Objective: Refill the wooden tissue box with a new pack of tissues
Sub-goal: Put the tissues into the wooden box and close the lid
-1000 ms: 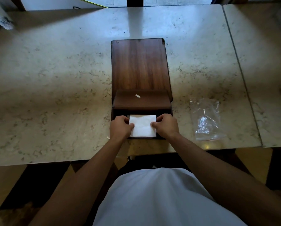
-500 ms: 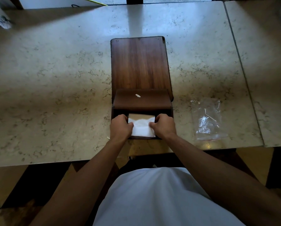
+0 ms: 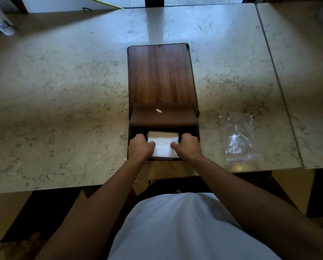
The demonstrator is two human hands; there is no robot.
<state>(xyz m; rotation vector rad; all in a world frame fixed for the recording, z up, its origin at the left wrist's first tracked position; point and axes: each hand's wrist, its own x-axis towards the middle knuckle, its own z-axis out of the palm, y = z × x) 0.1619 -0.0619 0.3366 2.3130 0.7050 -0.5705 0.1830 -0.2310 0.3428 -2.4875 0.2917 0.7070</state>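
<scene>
A dark wooden tissue box [image 3: 132,128] sits near the table's front edge, its lid [image 3: 160,74] swung open and lying flat behind it. A white stack of tissues [image 3: 163,146] rests tilted inside the box, far edge dipping down. My left hand [image 3: 140,147] grips the stack's left side and my right hand [image 3: 187,146] grips its right side, thumbs on top. A small white scrap [image 3: 158,110] lies on the inner flap of the lid.
An empty clear plastic wrapper [image 3: 238,137] lies on the marble table [image 3: 63,102] to the right of the box. A seam [image 3: 277,77] separates a second table on the right. A white object [image 3: 1,23] stands at the far left corner.
Both hands have pushed the tissue stack forward and down into the box; it was flat on top of the opening and now sits tilted inside.
</scene>
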